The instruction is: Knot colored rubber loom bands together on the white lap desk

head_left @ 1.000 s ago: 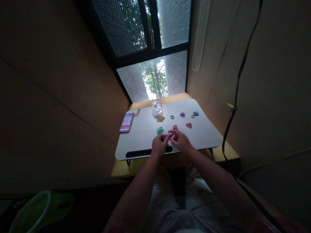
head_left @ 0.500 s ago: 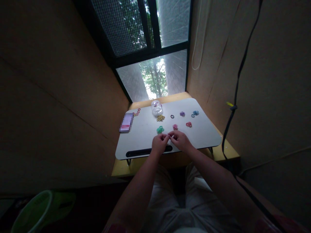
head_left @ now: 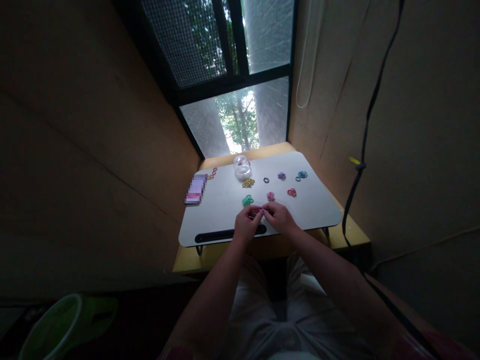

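Observation:
My left hand [head_left: 247, 222] and my right hand [head_left: 276, 217] meet over the front of the white lap table [head_left: 307, 210]. Both are closed in a pinch, fingertips nearly touching. Between them shows a tiny purple and pale band [head_left: 263, 211], mostly hidden by the fingers. Just beyond my left hand lies a pile of green hair ties [head_left: 247, 200]. A pink pile [head_left: 270, 196] sits beyond my right hand, with a red pile [head_left: 291, 192] to its right. Farther back are yellow ties [head_left: 248, 183], a dark ring [head_left: 266, 180], purple ties [head_left: 281, 176] and blue ties [head_left: 302, 174].
A clear plastic jar [head_left: 242, 167] stands at the back of the table. On the left edge lies a phone [head_left: 195, 189], beside an orange-red chain of links [head_left: 212, 173]. A black slot [head_left: 217, 235] runs along the front. A dark cord [head_left: 365, 130] hangs at right.
My fingers have shifted slightly, and a purple and pale bit now shows between the fingertips. The piles on the table have stayed in place.

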`<state>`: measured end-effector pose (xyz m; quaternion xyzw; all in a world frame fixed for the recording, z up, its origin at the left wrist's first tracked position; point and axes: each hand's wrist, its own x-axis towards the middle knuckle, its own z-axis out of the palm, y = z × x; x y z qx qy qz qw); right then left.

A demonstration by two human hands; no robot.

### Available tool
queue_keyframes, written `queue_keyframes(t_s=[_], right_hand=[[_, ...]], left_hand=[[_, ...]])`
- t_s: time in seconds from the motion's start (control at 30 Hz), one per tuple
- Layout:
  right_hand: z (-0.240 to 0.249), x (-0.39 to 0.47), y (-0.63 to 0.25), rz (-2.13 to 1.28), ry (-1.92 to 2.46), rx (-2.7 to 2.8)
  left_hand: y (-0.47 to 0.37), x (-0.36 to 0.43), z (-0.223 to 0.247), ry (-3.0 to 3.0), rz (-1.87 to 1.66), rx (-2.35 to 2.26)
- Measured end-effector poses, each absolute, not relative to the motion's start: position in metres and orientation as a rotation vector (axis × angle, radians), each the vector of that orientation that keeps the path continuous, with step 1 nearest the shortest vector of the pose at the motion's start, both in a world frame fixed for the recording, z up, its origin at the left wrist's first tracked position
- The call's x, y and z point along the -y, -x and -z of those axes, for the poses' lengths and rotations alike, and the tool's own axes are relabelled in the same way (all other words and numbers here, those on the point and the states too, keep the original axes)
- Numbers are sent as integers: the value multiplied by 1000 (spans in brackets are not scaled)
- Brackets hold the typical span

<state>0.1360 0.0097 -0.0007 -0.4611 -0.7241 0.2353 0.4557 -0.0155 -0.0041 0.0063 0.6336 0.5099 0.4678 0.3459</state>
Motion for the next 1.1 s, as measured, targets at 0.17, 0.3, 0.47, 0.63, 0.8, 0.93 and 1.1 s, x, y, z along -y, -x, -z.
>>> queue_keyframes(t_s=[0.17,0.3,0.47,0.63,0.8,0.93,1.1], right_hand=[[-1,-8,-135,-630,1142,1761],[-1,-7,-135,-716,1152,1700],[-2,-6,-135,-737,1138,1671],[-2,-7,-135,-729,1137,1667],[-4,-5,-135,-722,1148,1681],[-5,-4,-135,-707,1157,1695],[-8,-4,-137,-694,1148,1725]], left_hand=[[16,3,-5,-1667,-1224,-1377],[15,2,-5,-1681,-1203,-1388],[14,4,-5,-1712,-1188,-1407],[13,7,-7,-1709,-1154,-1348],[13,7,-8,-1695,-1161,-1362],[15,6,-8,-1674,-1183,-1388],[18,4,-4,-1687,-1162,-1368]])
